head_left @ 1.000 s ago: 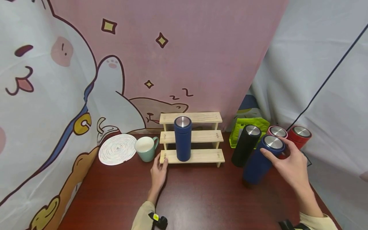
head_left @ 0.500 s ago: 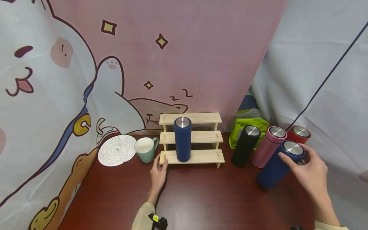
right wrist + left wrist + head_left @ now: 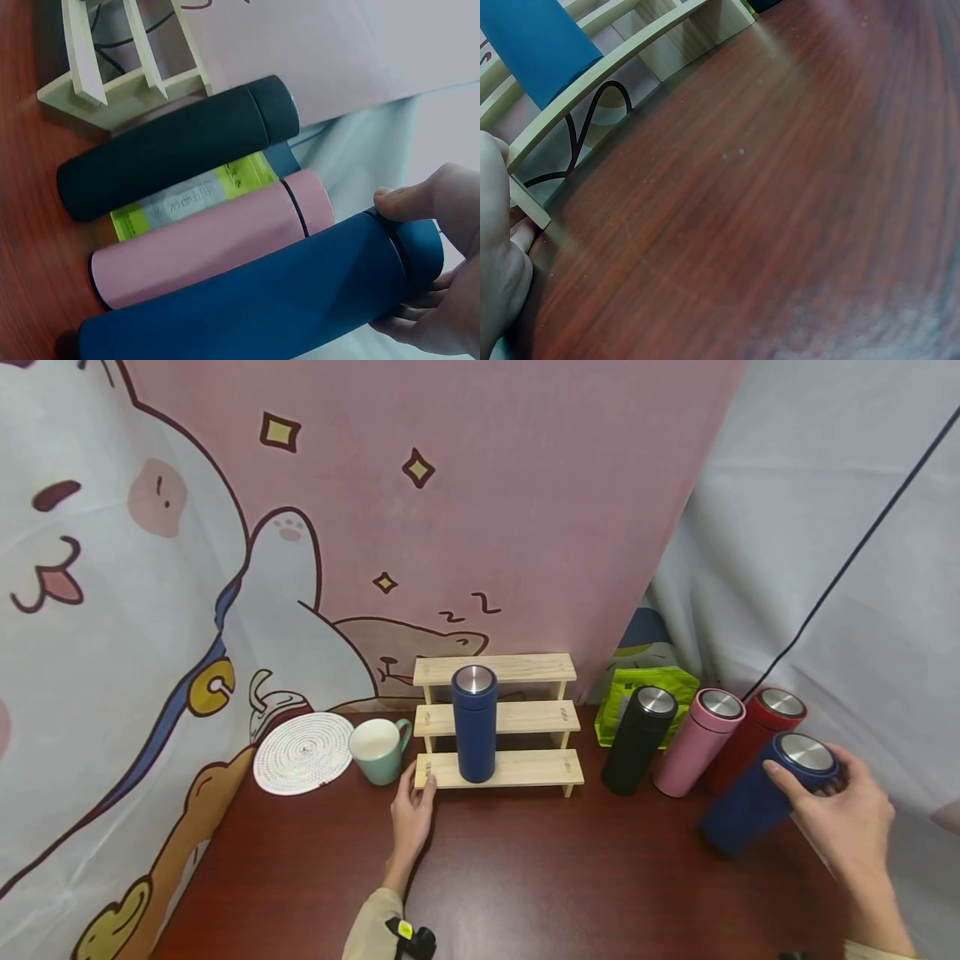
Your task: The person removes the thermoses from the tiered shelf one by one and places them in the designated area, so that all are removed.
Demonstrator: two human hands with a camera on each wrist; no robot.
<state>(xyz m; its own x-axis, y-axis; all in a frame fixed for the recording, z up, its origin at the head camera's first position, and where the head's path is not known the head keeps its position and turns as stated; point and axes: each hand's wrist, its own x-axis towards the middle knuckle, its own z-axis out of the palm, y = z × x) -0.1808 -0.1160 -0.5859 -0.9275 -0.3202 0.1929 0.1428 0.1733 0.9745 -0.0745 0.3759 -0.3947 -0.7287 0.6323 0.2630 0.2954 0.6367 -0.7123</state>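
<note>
My right hand (image 3: 847, 818) grips a blue thermos bottle (image 3: 757, 806) around its top, thumb on one side and fingers on the other. In the right wrist view that bottle lies across the foreground, beside a pink thermos (image 3: 202, 247). My left hand (image 3: 412, 814) holds the left end of the lowest step of a wooden three-step rack (image 3: 532, 768); the left wrist view shows it at the step's corner. A second blue thermos (image 3: 475, 727) with a steel-topped lid stands upright on that lowest step.
A black thermos (image 3: 637, 743) and a red thermos (image 3: 750, 739) stand on the right, with a lime-green pouch (image 3: 613, 697) behind. Left of the rack are a mint-green mug (image 3: 381, 760) and a round woven mat (image 3: 300, 756). Fabric walls border the brown table (image 3: 540, 877).
My right hand has carried its blue thermos to the right, away from the black one, uncovering the pink and then the red bottle. My left hand stays on the rack.
</note>
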